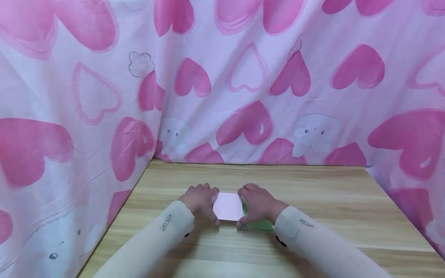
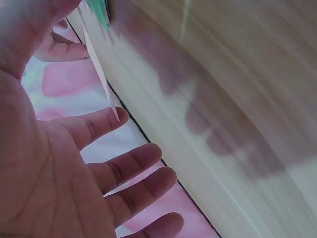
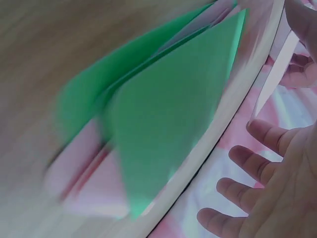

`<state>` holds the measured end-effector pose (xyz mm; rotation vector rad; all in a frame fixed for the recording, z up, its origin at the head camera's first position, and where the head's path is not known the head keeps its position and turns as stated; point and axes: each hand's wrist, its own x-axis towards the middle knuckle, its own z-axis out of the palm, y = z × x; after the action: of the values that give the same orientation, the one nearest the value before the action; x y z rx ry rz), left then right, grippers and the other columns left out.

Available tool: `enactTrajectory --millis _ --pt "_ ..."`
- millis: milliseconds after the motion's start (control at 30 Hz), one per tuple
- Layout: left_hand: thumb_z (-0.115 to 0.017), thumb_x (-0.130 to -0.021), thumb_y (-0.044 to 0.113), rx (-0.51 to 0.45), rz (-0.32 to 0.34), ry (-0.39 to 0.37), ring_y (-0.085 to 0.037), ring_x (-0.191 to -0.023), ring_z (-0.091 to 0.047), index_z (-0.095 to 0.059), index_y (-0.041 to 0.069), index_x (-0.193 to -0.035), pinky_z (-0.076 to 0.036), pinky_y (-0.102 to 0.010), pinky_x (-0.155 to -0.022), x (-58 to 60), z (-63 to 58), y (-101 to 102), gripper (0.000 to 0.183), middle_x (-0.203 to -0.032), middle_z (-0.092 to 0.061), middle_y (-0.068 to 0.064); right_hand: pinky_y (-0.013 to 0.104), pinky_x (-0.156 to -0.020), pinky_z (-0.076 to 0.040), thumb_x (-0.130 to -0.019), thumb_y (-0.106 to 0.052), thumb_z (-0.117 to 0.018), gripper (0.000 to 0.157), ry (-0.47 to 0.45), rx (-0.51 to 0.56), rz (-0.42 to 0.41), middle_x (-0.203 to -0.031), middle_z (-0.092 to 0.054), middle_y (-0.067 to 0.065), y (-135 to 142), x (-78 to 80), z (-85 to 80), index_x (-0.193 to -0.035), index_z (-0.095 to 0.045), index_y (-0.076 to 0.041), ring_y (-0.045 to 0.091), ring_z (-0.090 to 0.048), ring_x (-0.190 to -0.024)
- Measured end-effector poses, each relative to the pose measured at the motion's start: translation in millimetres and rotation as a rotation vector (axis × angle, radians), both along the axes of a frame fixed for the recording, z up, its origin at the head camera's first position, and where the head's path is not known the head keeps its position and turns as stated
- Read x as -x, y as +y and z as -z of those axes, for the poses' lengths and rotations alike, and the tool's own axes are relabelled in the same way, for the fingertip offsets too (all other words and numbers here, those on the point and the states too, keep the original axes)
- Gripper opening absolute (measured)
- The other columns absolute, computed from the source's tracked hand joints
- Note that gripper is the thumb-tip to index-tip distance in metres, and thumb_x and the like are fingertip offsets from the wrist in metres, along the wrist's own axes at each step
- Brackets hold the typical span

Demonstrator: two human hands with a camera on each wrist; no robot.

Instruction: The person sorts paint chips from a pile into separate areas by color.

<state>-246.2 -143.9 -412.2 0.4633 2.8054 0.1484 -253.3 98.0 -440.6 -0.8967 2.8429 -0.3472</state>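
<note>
A square of pink paper (image 1: 227, 206) is held over the table between the two hands. My left hand (image 1: 201, 200) grips its left side between thumb and index finger; the other fingers are spread in the left wrist view. On the opposite side, my right hand (image 1: 259, 204) holds the paper the same way, its remaining fingers (image 3: 242, 193) held apart. Seen from the left wrist, the sheet (image 2: 99, 74) is nearly edge-on. Below the right hand is a bundle of green paper pieces (image 3: 173, 109) with pink pieces (image 3: 99, 193), blurred and partly hidden in the head view.
The wood-grain table (image 1: 215, 255) carries the bundle near its middle. A pink and white heart-patterned cloth (image 1: 243, 77) hangs behind the table's far edge and along both sides. Pale sleeves (image 1: 153, 235) cover both forearms.
</note>
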Motion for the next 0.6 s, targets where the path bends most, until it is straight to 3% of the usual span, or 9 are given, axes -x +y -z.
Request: enactTrajectory --millis 267,400,600 --pt "-0.102 -0.056 0.051 -0.020 -0.109 -0.058 -0.028 -0.108 -0.058 -0.064 0.026 -0.129 -0.048 -0.060 -0.105 -4.9 -1.0 -28.0 0.086 -0.115 -0.062 -0.002 0.045 -0.108 -0.050 -0.066 -0.064 -0.091 0.095 0.023 -0.018 -0.030 -0.137 -0.058 0.005 -32.4 3.9 0.4 -0.136 -0.059 -0.009 0.024 -0.052 -0.127" --pt "-0.103 -0.057 0.049 -0.017 -0.143 -0.071 -0.032 -0.113 -0.059 -0.062 0.025 -0.137 -0.047 -0.064 -0.108 -6.8 -0.2 -39.8 0.093 -0.121 -0.063 -0.005 0.046 -0.103 -0.051 -0.065 -0.064 -0.091 0.093 0.011 -0.012 -0.036 -0.135 -0.059 0.004 -47.4 4.7 1.5 -0.134 -0.060 -0.010 0.023 -0.052 -0.124" --pt "-0.104 -0.055 0.047 -0.014 -0.173 -0.078 -0.036 -0.123 -0.057 -0.062 0.024 -0.143 -0.042 -0.064 -0.113 -6.8 7.0 -52.3 0.099 -0.132 -0.062 -0.008 0.050 -0.107 -0.049 -0.065 -0.068 -0.090 0.097 -0.020 -0.044 -0.027 -0.136 -0.058 0.003 -64.3 6.4 7.9 -0.138 -0.059 -0.012 0.022 -0.051 -0.125"
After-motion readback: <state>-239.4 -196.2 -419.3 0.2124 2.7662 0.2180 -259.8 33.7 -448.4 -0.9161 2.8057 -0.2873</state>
